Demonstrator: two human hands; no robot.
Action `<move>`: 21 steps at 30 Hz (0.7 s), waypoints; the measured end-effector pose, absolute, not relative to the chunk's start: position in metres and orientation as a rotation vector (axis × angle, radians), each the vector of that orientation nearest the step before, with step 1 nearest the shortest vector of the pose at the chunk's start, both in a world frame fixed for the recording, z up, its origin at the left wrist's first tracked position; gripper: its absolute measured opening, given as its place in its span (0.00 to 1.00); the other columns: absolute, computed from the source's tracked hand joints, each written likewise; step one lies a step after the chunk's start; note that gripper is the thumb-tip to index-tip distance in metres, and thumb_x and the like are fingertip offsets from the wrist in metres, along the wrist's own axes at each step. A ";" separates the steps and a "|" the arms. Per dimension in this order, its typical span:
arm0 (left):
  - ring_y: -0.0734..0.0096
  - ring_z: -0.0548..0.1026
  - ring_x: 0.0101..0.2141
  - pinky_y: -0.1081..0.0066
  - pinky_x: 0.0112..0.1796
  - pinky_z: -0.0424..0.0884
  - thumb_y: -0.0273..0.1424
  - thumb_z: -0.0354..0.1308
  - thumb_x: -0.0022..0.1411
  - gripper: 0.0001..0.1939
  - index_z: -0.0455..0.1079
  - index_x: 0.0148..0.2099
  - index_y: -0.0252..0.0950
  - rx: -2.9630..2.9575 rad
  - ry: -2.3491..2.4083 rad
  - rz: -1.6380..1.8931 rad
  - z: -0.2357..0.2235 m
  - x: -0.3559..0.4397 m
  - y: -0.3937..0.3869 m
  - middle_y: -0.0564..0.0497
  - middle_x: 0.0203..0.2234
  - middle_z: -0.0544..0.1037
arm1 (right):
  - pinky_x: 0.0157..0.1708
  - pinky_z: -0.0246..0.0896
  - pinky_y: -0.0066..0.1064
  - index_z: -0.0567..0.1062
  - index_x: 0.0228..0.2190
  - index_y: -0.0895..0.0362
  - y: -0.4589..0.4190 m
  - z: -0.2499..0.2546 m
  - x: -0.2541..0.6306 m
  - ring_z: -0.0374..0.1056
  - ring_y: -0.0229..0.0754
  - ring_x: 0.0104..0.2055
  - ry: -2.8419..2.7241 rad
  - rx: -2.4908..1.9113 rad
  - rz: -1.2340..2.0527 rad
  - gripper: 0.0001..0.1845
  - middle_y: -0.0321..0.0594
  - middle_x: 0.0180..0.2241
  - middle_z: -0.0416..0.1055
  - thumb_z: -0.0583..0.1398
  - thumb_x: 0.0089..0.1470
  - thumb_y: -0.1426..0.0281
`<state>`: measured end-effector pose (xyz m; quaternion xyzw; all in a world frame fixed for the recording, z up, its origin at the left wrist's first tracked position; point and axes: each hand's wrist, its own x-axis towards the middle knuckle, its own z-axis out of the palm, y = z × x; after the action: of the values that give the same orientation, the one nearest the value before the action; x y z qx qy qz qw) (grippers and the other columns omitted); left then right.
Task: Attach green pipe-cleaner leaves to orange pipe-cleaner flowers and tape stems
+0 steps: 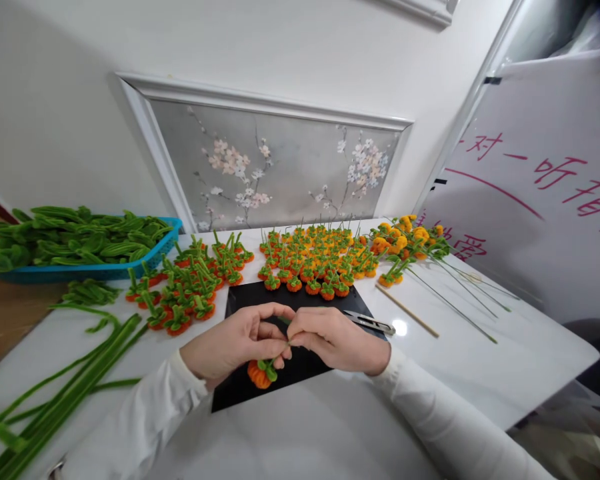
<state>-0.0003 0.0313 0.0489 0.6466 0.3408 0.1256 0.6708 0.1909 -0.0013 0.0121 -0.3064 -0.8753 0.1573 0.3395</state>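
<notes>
Left hand point(247, 340) grasping the small orange pumpkin point(261, 375) by its green top, pumpkin hanging just below the fingers. Right hand point(337, 338) pinching at the stem, fingertips meeting the left's. Both over the black mat point(300, 380) on the white tabletop point(460, 387). Scissors point(370, 322) just beyond the right hand, thin stick point(407, 311) farther right. Rows of pumpkins point(313, 257) beyond both hands; blue basket point(100, 267) of green pieces far left.
</notes>
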 end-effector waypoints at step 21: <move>0.67 0.77 0.27 0.69 0.31 0.70 0.31 0.62 0.50 0.24 0.59 0.48 0.36 1.482 0.772 0.311 0.042 -0.004 0.036 0.53 0.24 0.77 | 0.34 0.49 0.30 0.69 0.31 0.58 0.008 0.012 0.196 0.59 0.36 0.32 -2.420 -0.781 -0.108 0.11 0.38 0.29 0.67 0.48 0.59 0.75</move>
<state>-0.0039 0.0363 0.0421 0.6551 0.3411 0.1372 0.6601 0.1960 0.0078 0.0115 -0.2933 -0.9088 -0.0404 0.2939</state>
